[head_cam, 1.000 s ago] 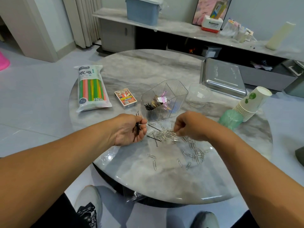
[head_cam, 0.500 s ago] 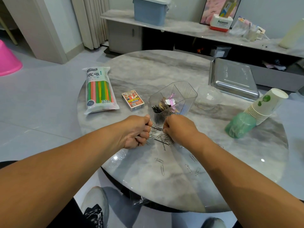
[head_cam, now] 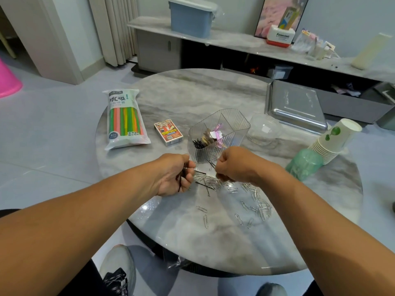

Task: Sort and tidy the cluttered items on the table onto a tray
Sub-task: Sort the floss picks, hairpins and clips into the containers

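On the round marble table (head_cam: 171,99), my left hand (head_cam: 175,174) grips a small bundle of black hairpins (head_cam: 181,178). Just to its right, my right hand (head_cam: 233,165) pinches one black hairpin (head_cam: 210,163) over a heap of silver paper clips (head_cam: 252,199). A few loose hairpins (head_cam: 205,185) lie between my hands. Right behind them stands a clear ribbed organizer (head_cam: 218,135) holding hairpins and small clips. A steel tray (head_cam: 295,105) lies at the table's far right.
A bag of coloured straws (head_cam: 124,120) and a card deck (head_cam: 168,132) lie at the left. A clear dome lid (head_cam: 264,129), a green plastic-wrapped stack (head_cam: 303,163) and a paper cup stack (head_cam: 333,142) sit at the right. My shoes show under the near edge.
My right hand went left to the hairpins beside my left hand and now lifts one hairpin. My left hand keeps its bundle. The camera view shifted slightly.
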Available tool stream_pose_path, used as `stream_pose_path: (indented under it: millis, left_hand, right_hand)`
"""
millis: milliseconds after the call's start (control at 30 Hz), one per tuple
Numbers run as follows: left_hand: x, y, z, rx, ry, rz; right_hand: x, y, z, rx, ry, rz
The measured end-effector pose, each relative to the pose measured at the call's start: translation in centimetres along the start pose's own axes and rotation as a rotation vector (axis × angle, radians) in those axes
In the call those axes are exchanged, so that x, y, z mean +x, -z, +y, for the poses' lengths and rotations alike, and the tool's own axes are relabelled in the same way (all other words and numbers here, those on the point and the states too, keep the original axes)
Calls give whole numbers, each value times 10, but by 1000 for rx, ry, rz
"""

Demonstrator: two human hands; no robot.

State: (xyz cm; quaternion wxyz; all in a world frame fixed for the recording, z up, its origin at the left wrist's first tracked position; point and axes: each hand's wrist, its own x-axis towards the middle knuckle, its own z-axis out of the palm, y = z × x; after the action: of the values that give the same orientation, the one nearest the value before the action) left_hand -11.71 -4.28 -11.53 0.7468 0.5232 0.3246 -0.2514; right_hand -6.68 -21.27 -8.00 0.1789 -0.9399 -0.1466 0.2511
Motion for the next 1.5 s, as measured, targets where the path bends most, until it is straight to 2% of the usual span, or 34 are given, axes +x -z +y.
stream_pose_path:
  millis: [100, 267, 367, 433, 533, 600, 700, 833, 933, 1067, 1133, 1267, 1333, 1400, 1500]
  left_hand:
    - [-2, -6, -3, 40, 3, -10]
    - [-5, -9, -3, 49, -10, -15]
    - [-5, -10, -3, 47, -13, -12]
    - [-6, -11, -4, 33, -16, -18]
    - [-8, -13, -3, -19, -25, -66]
    - [-10, -14, -2, -71, -28, -108]
    - [-13, -16, 0, -120, -33, -137]
    - [-11, -14, 1, -72, -82, -84]
    - [-5, -2, 4, -92, -107, 7]
    - [2, 17, 9, -103, -112, 74]
    - [6, 25, 10, -73, -113, 96]
    - [12, 34, 11, 160, -196, 176]
    - [17, 36, 9, 396, -340, 239]
    - [21, 33, 5, 672, -528, 235]
    - [28, 25, -1, 1080, -612, 246]
  right_hand:
    - [-11, 2, 2, 138, -69, 3]
    - [-19, 8, 5, -257, -52, 107]
    - [-23, 15, 10, -338, -63, 161]
    - [-24, 22, 11, -203, -67, 198]
    - [-29, 22, 2, 290, -49, 238]
    - [-28, 12, -8, 493, -41, 289]
    - [-22, -12, -22, 498, -27, 339]
    - [-16, -25, -35, 576, 68, 291]
    - [-11, -15, -25, 417, 64, 373]
    - [-7, -31, -14, -90, -15, 156]
    - [-3, -47, -13, -239, -9, 150]
    - [6, -56, -9, -375, 58, 192]
    - [5, -55, -9, -406, 81, 173]
    - [2, -53, -12, -475, 124, 141]
    - [-2, -52, -10, -565, 179, 98]
